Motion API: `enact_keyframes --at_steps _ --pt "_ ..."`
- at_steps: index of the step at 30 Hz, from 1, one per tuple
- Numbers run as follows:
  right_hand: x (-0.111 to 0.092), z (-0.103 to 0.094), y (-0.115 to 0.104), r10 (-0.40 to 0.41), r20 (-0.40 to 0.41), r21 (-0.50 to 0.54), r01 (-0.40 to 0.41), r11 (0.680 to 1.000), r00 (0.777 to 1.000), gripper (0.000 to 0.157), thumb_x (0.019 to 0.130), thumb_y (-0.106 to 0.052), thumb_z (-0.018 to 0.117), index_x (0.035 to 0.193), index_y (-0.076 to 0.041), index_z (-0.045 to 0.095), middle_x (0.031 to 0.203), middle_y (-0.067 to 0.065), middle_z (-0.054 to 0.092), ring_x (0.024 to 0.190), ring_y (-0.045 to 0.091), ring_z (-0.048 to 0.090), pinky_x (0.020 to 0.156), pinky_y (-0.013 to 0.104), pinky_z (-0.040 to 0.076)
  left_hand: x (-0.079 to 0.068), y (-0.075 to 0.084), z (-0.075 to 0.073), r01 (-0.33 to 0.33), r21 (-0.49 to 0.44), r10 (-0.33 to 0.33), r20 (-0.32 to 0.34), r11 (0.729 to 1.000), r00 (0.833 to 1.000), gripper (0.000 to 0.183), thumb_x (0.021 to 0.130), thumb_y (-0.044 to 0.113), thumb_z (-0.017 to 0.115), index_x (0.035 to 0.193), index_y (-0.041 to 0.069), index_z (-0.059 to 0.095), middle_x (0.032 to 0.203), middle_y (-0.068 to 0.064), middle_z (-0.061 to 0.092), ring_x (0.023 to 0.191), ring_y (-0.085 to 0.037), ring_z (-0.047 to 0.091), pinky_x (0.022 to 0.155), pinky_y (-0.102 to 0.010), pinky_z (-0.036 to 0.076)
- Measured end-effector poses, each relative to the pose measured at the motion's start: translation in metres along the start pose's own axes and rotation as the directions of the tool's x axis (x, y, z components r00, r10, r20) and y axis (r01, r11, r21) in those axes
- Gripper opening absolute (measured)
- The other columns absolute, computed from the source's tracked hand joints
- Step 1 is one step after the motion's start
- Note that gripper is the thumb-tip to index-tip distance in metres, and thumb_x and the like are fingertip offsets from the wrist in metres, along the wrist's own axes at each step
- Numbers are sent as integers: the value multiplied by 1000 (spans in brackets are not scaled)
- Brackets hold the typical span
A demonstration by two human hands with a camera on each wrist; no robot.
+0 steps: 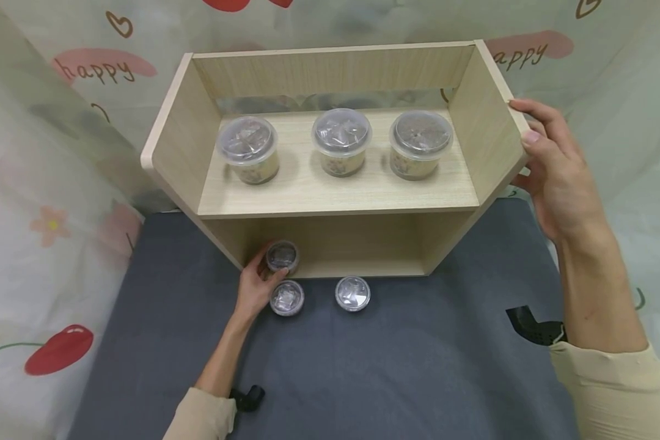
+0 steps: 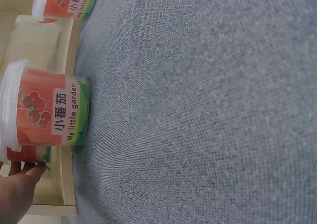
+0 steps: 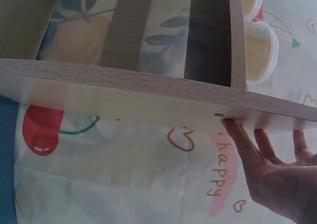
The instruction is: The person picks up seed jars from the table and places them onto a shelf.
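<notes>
A two-tier pale wooden shelf (image 1: pixel 338 205) stands at the back of the table. My left hand (image 1: pixel 257 286) grips a small lidded tub (image 1: pixel 282 256) at the left of the lower tier. In the left wrist view its fingers (image 2: pixel 29 169) are around that tub, which is mostly hidden by a nearer tub (image 2: pixel 49 105) labelled "My little garden" with tomatoes. Two tubs stand on the cloth before the shelf, one left (image 1: pixel 287 298) and one right (image 1: pixel 353 294). My right hand (image 1: pixel 561 165) touches the shelf's right side panel (image 3: pixel 148 102), fingertips against its outer face.
Three clear-lidded tubs stand on the upper tier: left (image 1: pixel 249 150), middle (image 1: pixel 342 142) and right (image 1: pixel 420 144). Dark grey cloth (image 1: pixel 396 366) covers the table. A printed curtain (image 1: pixel 60 201) hangs behind and at both sides.
</notes>
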State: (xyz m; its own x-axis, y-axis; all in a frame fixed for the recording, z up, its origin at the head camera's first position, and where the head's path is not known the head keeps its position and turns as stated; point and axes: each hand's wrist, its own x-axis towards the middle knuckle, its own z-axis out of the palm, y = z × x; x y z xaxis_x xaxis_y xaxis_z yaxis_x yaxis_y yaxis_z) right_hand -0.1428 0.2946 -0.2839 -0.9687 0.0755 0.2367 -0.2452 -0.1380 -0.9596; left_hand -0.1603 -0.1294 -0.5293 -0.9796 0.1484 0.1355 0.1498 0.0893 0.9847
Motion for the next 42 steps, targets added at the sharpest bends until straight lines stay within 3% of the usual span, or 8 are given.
enact_keyframes --at_steps 14,23,30,32,36,42 --pt "-1 3 1 -5 3 20 5 1000 1000 39 99 -18 51 138 -15 53 141 12 45 112 26 51 78 37 46 -2 -9 -2 32 -90 -33 -10 995 999 70 85 -21 63 146 -16 31 147 -36 35 138 -44 36 111 -44 35" --pt "-1 4 2 -16 -8 29 17 999 1000 39 99 -18 50 137 -15 53 140 11 45 111 27 51 77 36 46 0 -36 -4 27 -123 -29 -18 992 999 70 88 -17 63 150 -9 31 152 -28 34 142 -37 34 112 -36 33" --pt "-1 4 3 -16 -10 37 16 999 1000 39 99 -18 51 137 -15 53 139 11 45 109 26 52 77 36 47 -3 -29 -3 46 -101 -49 -24 994 999 71 88 -14 65 151 -7 32 153 -26 34 143 -35 33 114 -41 32" --pt "-1 4 3 -15 -12 34 16 999 1000 39 99 -18 51 137 -16 54 139 11 45 109 26 51 77 36 46 -4 -36 -4 41 -87 -43 -30 995 999 71 89 -11 66 152 -3 33 154 -23 34 143 -34 33 113 -40 32" --pt "-1 5 3 -15 -15 26 16 1000 1000 39 99 -19 51 138 -16 53 139 11 45 110 27 51 76 36 46 -8 -35 -4 48 -77 -51 -35 996 998 72 90 -8 66 153 -1 31 157 -21 31 142 -36 33 112 -41 33" --pt "-1 5 3 -21 -20 8 21 1000 1000 39 99 -19 50 138 -17 53 139 11 45 111 27 50 77 36 45 -19 -32 -4 24 -139 -32 -51 990 998 70 91 -10 64 153 0 33 156 -20 34 141 -37 35 113 -42 33"
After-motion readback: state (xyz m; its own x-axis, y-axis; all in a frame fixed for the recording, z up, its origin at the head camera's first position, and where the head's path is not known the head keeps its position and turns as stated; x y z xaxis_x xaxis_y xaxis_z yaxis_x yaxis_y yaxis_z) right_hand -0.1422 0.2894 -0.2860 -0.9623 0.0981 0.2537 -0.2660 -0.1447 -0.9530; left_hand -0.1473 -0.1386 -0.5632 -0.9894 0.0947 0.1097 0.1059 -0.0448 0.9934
